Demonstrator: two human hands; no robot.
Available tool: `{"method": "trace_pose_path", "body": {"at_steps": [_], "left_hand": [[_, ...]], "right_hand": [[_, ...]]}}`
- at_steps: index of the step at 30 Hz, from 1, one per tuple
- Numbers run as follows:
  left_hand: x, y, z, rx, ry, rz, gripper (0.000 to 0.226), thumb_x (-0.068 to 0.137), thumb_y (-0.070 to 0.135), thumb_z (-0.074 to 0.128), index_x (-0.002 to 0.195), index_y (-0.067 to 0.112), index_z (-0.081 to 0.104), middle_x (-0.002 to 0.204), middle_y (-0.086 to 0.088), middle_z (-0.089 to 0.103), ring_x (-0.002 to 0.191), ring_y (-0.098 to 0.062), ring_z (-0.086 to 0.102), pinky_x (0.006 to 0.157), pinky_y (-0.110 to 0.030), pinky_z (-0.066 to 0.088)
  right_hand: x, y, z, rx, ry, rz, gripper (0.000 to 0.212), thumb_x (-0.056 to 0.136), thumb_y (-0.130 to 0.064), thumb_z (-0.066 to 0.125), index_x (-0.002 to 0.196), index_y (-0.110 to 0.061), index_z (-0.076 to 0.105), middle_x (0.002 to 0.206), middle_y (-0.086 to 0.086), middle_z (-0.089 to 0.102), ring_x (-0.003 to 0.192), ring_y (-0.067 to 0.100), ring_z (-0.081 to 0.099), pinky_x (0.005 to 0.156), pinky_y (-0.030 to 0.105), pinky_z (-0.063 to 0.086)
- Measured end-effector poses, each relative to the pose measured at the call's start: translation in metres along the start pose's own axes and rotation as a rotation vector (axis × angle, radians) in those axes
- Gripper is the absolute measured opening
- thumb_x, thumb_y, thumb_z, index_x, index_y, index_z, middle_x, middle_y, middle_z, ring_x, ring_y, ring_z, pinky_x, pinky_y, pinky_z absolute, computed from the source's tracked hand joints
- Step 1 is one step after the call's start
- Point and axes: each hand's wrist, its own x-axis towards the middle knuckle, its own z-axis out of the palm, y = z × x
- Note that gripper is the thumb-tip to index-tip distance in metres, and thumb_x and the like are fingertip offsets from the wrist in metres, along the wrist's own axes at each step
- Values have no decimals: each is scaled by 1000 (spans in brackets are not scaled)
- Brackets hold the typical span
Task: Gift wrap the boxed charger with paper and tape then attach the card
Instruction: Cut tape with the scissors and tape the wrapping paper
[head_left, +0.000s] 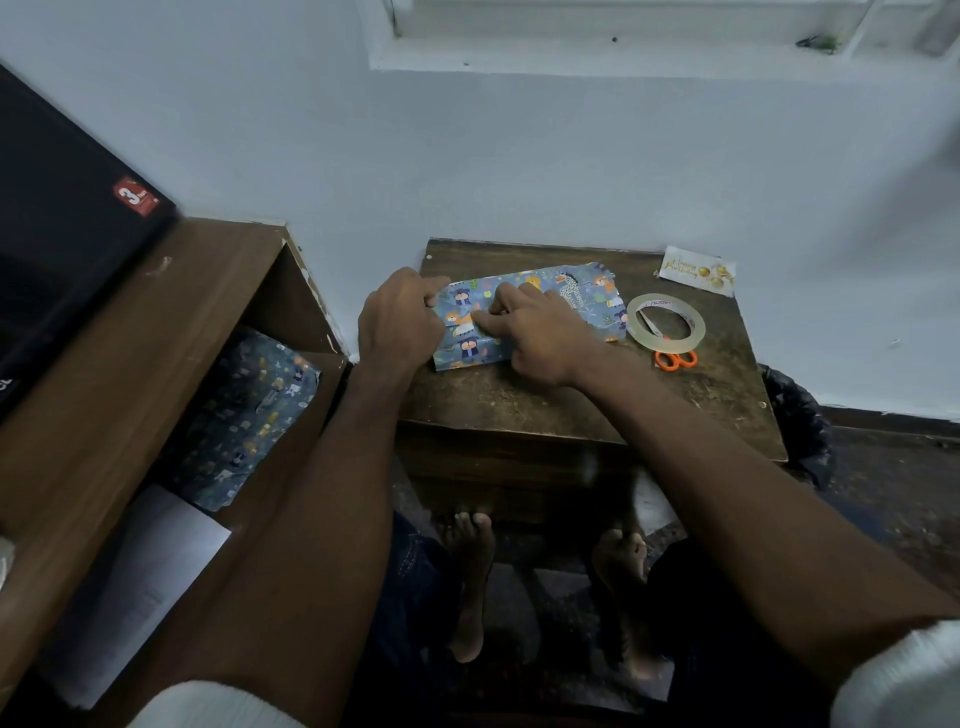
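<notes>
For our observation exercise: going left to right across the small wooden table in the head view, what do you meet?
left hand → wrapped box under the right hand → tape roll lying over the orange-handled scissors → birthday card, far right corner.

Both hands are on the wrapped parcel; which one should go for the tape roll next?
The right hand, probably. The tape roll lies just to the right of the parcel, on that hand's side, while the left hand pinches the parcel's far left end.
</notes>
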Motion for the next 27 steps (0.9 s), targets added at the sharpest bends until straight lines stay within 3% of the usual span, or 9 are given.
{"method": "trace_pose_path", "body": {"at_steps": [5, 10, 12, 15, 17, 19, 23, 25, 27], "left_hand": [[1, 6, -2, -87, 39, -81, 50, 93, 3, 56, 136, 22, 72, 121, -5, 64, 118, -26, 61, 89, -33, 46], [1, 6, 0, -153, 28, -228, 48, 97, 11, 61, 145, 17, 66, 141, -12, 59, 129, -29, 58, 96, -35, 46], [3, 4, 3, -174, -25, -279, 48, 99, 19, 63, 147, 15, 62, 143, -14, 57, 131, -30, 57, 98, -34, 45], [6, 3, 8, -201, -111, -290, 49, 102, 29, 63, 148, 13, 61, 145, -15, 59, 134, -32, 56, 109, -39, 44], [6, 2, 9, -205, -116, -286, 47, 103, 33, 63, 145, 13, 63, 145, -15, 58, 132, -31, 57, 107, -38, 45], [8, 0, 11, -225, -90, -291, 43, 101, 38, 66, 137, 15, 68, 140, -12, 60, 126, -29, 61, 100, -36, 47], [11, -6, 13, -299, -87, -306, 32, 96, 47, 71, 117, 22, 68, 128, -5, 64, 115, -24, 63, 92, -34, 48], [11, -8, 14, -326, -78, -331, 28, 96, 46, 72, 109, 22, 65, 121, -2, 65, 111, -21, 62, 87, -32, 46], [11, -7, 14, -349, -94, -363, 26, 96, 44, 72, 107, 22, 64, 114, 1, 66, 107, -20, 61, 84, -31, 44]], "right_hand": [[1, -12, 3, -100, -15, 46, 68, 96, -23, 61, 158, -19, 36, 148, 13, 36, 135, 33, 35, 107, 47, 34], [-6, 1, -12, 336, -28, 84, 54, 91, 3, 57, 139, -19, 68, 138, 7, 52, 130, 25, 48, 105, 41, 45], [-9, 0, -10, 310, -24, 90, 59, 89, 2, 58, 143, -20, 64, 140, 5, 51, 131, 24, 47, 104, 41, 45], [-8, -9, 0, 61, -50, 72, 69, 91, -14, 63, 157, -25, 44, 146, 8, 39, 135, 29, 36, 107, 46, 36], [-6, -12, 4, 11, -49, 75, 71, 92, -18, 63, 158, -26, 37, 148, 9, 34, 137, 30, 31, 109, 47, 30], [-7, -10, 5, 56, -19, 78, 71, 91, -12, 65, 157, -27, 41, 146, 8, 37, 135, 29, 33, 107, 46, 32], [-20, 3, -2, 132, 287, 288, 41, 80, -5, 71, 118, -20, 72, 122, 8, 58, 119, 31, 51, 95, 42, 41], [-30, 10, -7, 133, 374, 440, 23, 77, -11, 70, 99, -16, 70, 107, 8, 63, 107, 34, 58, 85, 40, 47], [-39, 14, -8, 152, 320, 547, 21, 80, -24, 69, 97, -14, 63, 99, 8, 67, 97, 34, 63, 74, 40, 50]]}}
